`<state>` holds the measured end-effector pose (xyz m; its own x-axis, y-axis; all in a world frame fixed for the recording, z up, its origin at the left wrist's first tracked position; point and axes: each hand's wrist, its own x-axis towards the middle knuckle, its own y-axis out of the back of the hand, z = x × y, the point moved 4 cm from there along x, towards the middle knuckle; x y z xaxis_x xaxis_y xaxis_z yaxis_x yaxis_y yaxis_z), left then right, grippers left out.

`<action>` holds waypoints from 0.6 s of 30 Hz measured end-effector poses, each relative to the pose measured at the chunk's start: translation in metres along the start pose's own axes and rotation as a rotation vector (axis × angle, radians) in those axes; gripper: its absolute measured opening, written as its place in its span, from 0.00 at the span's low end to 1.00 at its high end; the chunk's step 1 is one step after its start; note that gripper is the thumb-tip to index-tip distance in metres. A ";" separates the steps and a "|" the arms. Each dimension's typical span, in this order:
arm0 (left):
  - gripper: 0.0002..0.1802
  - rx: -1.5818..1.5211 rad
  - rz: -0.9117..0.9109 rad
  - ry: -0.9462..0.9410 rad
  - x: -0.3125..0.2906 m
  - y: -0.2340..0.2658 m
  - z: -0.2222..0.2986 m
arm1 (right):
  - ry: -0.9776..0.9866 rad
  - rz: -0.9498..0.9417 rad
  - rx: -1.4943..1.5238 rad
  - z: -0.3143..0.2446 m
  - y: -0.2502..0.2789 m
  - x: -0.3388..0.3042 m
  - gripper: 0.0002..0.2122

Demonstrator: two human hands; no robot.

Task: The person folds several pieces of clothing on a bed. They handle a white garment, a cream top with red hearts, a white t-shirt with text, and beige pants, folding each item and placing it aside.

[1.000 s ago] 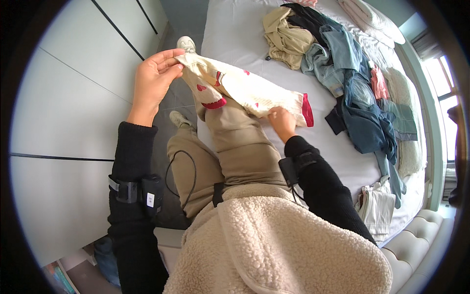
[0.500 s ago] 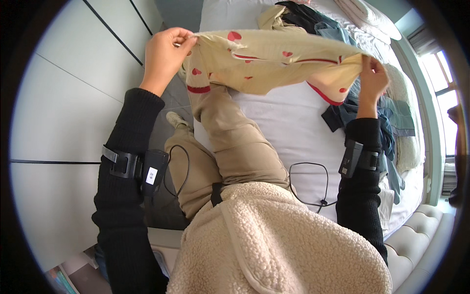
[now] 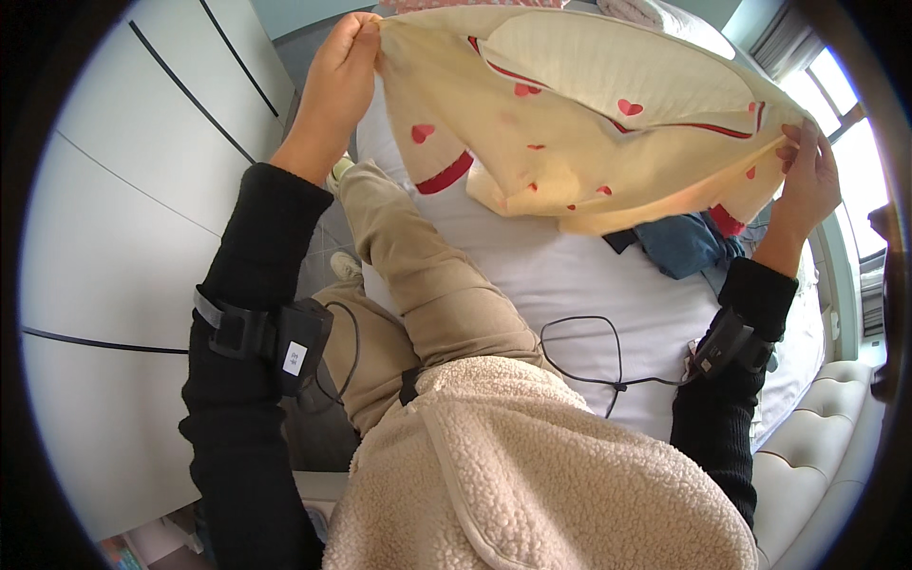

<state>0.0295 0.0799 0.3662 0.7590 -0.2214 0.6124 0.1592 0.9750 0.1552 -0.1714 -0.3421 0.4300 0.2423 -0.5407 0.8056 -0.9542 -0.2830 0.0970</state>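
A cream pajama top (image 3: 541, 104) with red hearts, red cuffs and dark red piping is stretched out in the air above the bed. My left hand (image 3: 340, 85) pinches its upper left corner between thumb and fingers. At the other end, my right hand (image 3: 810, 173) grips the upper right corner. The cloth sags between the two hands, and a sleeve with a red cuff hangs down near each one. Part of the right hand's hold is hidden by the fabric.
Under the garment lies the bed (image 3: 532, 285) with a white sheet. Blue clothing (image 3: 679, 245) rests on its right side. A pale wardrobe (image 3: 123, 247) stands at left, a tufted headboard (image 3: 807, 442) at lower right. A black cable (image 3: 619, 366) loops near my right forearm.
Both hands have moved up, the right one also outward to the right. The pajama top has been raised and spread wider, and now covers part of the clothes behind it.
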 end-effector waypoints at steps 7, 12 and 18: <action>0.15 -0.042 -0.212 0.198 -0.019 -0.017 0.014 | -0.043 -0.016 0.013 0.021 0.000 0.004 0.14; 0.12 -0.020 -0.271 0.246 -0.028 -0.014 0.004 | -0.071 -0.047 0.001 0.030 -0.008 0.001 0.14; 0.11 -0.016 -0.095 0.105 -0.007 0.003 0.001 | 0.084 0.074 0.093 0.017 0.010 0.011 0.12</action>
<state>0.0237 0.0843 0.3630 0.8017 -0.3104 0.5108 0.2433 0.9500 0.1955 -0.1754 -0.3642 0.4301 0.1529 -0.4954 0.8551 -0.9474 -0.3196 -0.0158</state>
